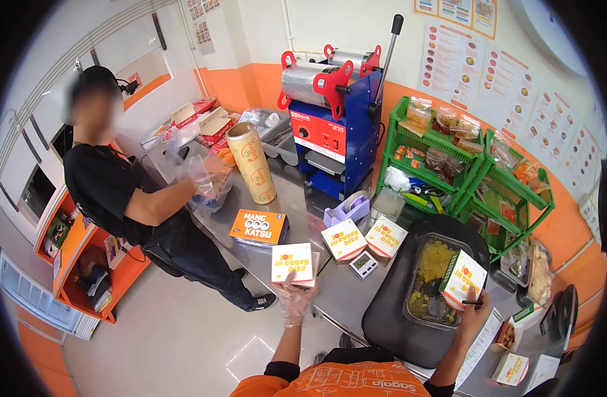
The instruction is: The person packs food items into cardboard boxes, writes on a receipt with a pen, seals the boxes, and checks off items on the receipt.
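My left hand [294, 303], in a clear plastic glove, grips a white paper food box [292, 257] with yellow and orange lettering, held over the counter's front edge. My right hand [474, 317] is closed around a similar food box [467, 273], tilted over the right side of a metal tray of yellow food [436, 259]. A dark pen-like stick [472, 303] also sits between the right fingers. Two more lettered boxes, a left one [344, 239] and a right one [385, 236], stand behind a small digital timer [364, 264].
An orange box [258, 227], a cling film roll [252, 163], a tape dispenser [347, 210] and a blue sealing machine [333, 126] stand on the counter. Green baskets [428, 149] hold packets. At left, a person in black [118, 178] handles a plastic bag [209, 182].
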A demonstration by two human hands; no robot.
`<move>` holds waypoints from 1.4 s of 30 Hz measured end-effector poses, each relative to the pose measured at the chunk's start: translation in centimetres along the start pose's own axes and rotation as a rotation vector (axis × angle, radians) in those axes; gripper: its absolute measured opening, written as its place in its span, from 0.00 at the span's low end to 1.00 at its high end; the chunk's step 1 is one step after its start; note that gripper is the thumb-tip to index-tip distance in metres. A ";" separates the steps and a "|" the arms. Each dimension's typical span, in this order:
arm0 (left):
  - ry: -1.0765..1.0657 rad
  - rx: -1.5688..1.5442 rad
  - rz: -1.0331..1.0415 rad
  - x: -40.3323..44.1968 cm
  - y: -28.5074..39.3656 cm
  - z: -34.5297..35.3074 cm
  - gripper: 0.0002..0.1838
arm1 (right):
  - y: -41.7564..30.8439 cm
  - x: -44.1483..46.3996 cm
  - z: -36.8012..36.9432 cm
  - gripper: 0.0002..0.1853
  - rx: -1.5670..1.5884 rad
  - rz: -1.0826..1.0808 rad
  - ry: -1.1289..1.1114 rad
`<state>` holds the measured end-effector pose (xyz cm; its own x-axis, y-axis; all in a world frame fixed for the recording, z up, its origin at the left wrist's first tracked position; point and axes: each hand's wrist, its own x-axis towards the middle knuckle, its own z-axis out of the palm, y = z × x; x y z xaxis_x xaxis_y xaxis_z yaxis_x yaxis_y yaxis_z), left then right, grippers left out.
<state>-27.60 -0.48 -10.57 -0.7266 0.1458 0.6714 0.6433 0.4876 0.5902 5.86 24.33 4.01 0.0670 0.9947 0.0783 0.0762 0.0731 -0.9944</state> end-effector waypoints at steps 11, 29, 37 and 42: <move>-0.150 -0.615 -0.149 5.2 -7.5 1.9 0.48 | -1.7 0.8 3.7 0.20 0.098 0.029 -0.179; -0.136 -0.089 0.017 -1.0 -5.0 -8.9 0.72 | 7.5 -5.9 29.9 0.26 -0.214 -0.031 -0.142; -0.222 -0.368 0.046 -4.1 0.3 -12.9 0.73 | -2.4 -11.7 15.8 0.25 0.056 -0.314 -0.295; -0.278 -0.628 0.226 -0.7 8.7 -10.7 0.67 | -6.7 -11.7 -4.7 0.16 -0.164 -0.537 0.053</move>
<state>-18.92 -5.59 -1.10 -0.5402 0.4389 0.7181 0.7417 -0.1548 0.6526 9.20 11.82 10.06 0.0256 0.8157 0.5779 0.2670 0.5515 -0.7903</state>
